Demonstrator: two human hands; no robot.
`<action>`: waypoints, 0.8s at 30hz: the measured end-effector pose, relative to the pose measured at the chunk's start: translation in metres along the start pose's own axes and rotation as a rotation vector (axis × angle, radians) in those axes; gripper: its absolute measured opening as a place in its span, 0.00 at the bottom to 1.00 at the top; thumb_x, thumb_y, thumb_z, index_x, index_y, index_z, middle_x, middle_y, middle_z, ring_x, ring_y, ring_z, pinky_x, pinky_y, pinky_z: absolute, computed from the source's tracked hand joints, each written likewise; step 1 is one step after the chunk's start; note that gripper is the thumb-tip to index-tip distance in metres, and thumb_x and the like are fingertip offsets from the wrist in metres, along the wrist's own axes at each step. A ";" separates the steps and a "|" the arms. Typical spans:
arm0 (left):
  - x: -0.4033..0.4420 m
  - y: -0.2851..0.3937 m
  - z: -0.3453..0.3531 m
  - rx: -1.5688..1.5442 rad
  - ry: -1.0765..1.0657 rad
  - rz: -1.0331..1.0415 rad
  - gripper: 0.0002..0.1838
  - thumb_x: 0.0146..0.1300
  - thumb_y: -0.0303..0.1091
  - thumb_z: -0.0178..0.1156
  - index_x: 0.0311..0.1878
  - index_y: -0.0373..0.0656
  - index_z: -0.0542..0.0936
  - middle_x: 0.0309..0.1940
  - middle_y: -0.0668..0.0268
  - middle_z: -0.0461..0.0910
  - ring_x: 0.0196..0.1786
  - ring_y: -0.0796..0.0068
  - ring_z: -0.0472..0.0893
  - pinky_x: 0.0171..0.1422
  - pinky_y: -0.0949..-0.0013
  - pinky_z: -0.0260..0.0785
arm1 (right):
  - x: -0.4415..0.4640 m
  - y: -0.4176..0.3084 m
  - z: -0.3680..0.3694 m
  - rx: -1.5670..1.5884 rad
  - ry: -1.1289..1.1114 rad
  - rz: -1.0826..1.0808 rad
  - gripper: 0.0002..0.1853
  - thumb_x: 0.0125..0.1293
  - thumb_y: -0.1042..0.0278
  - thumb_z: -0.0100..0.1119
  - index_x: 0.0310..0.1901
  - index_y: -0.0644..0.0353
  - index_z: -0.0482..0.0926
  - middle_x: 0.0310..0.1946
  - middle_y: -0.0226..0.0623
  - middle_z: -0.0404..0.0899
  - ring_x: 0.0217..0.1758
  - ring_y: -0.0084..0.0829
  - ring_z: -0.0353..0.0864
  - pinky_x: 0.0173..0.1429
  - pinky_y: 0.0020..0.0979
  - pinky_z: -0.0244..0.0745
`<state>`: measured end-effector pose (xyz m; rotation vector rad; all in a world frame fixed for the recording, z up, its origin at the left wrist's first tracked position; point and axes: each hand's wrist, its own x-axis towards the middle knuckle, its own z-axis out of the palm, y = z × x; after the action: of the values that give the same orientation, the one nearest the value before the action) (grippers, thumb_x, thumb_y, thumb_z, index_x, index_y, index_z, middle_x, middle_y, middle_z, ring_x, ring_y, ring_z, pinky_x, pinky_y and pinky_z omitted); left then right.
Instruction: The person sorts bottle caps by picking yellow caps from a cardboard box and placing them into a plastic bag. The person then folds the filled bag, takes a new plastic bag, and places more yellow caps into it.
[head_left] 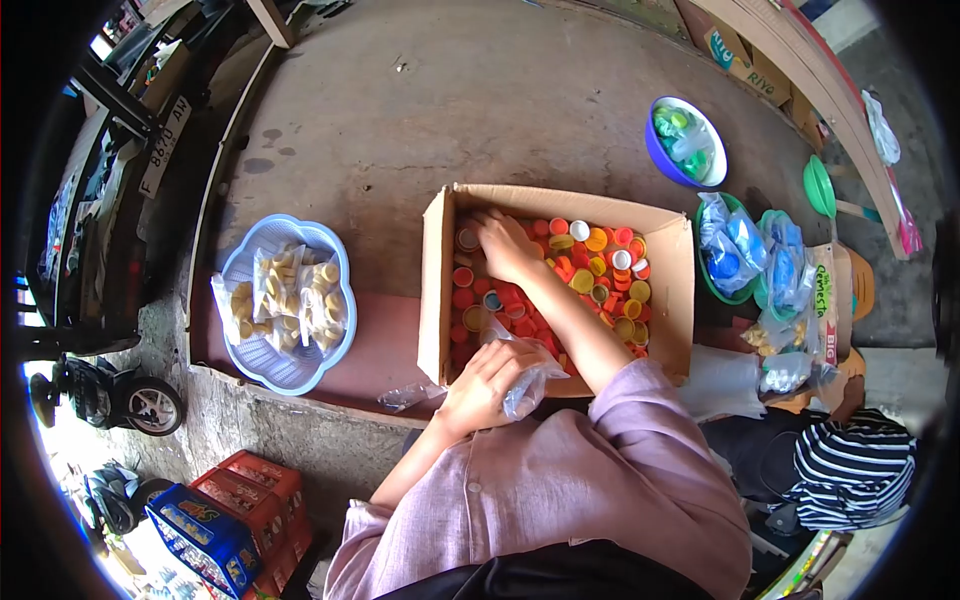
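A cardboard box (684, 300) holds many loose bottle caps (582, 281), mostly red and orange, with some yellow and white. My right hand (503, 246) reaches into its upper left part, fingers bent down among the caps; what the fingertips hold, if anything, is hidden. At the box's near edge, my left hand (492, 384) is closed round a clear plastic bag (527, 390). The bag's contents are too unclear to make out. Left of the box, a light blue basket (343, 345) contains several clear bags of pale yellow caps (277, 283).
A purple bowl (657, 155) with green bags stands at the back right. Blue bags (735, 240) lie in green containers right of the box. Clear plastic (403, 396) lies at the table's near edge. Red and blue crates (250, 510) stand at lower left.
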<state>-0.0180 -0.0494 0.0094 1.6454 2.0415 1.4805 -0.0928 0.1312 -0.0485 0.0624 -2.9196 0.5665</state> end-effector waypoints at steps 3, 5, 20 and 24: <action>0.000 -0.001 -0.001 -0.016 0.018 -0.020 0.24 0.39 0.29 0.69 0.43 0.40 0.72 0.42 0.62 0.75 0.45 0.62 0.76 0.48 0.64 0.69 | 0.003 0.011 0.006 0.021 -0.006 -0.047 0.23 0.36 0.72 0.65 0.40 0.62 0.76 0.38 0.43 0.76 0.44 0.41 0.74 0.49 0.38 0.70; 0.003 -0.002 0.000 -0.020 0.028 -0.036 0.24 0.39 0.29 0.69 0.43 0.39 0.72 0.42 0.62 0.75 0.45 0.62 0.76 0.48 0.64 0.69 | -0.003 0.010 -0.015 0.002 -0.023 -0.019 0.21 0.38 0.71 0.65 0.39 0.61 0.76 0.37 0.43 0.77 0.42 0.42 0.76 0.48 0.37 0.71; 0.007 -0.001 -0.001 -0.018 -0.001 -0.029 0.23 0.40 0.29 0.68 0.42 0.40 0.72 0.42 0.61 0.75 0.46 0.62 0.76 0.49 0.64 0.69 | -0.014 -0.002 -0.008 -0.160 -0.041 0.028 0.09 0.43 0.74 0.59 0.30 0.58 0.80 0.35 0.34 0.73 0.43 0.35 0.70 0.47 0.36 0.64; 0.006 -0.002 -0.001 -0.050 0.021 -0.038 0.24 0.39 0.29 0.69 0.43 0.39 0.72 0.41 0.60 0.75 0.45 0.61 0.76 0.49 0.63 0.69 | -0.004 0.002 0.016 -0.185 0.041 -0.058 0.09 0.42 0.73 0.59 0.30 0.55 0.80 0.37 0.33 0.75 0.42 0.35 0.71 0.48 0.34 0.63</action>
<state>-0.0220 -0.0452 0.0111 1.5699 2.0174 1.5306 -0.0912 0.1268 -0.0643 0.1103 -2.9050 0.2834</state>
